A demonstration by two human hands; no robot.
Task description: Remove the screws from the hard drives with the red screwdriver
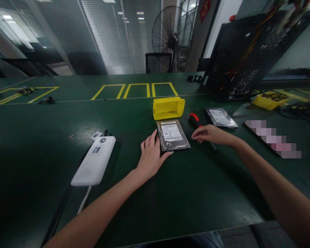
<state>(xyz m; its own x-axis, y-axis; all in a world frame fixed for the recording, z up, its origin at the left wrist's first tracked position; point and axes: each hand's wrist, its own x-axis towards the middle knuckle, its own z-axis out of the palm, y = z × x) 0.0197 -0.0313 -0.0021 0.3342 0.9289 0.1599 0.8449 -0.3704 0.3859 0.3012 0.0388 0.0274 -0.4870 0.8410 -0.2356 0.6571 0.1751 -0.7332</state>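
A silver hard drive [172, 135] with a white label lies flat on the green table in front of me. My left hand [150, 156] grips its near left corner, fingers along the left side and thumb at the front edge. Just right of the drive, my right hand [209, 134] is closed with its fingertips pressed together; whatever they hold, if anything, is too small to make out. Beneath that hand lies a screwdriver with a red and black handle [194, 119], its shaft partly hidden. A yellow bin [168, 108] stands directly behind the drive, its open side towards me.
A second hard drive [221, 117] lies beyond my right hand. At left is a white power bank [94, 161] marked 18, with a cable. A black computer case [237, 58] stands at back right, near another yellow bin [268, 100]. A pixelated flat object [272, 139] lies far right.
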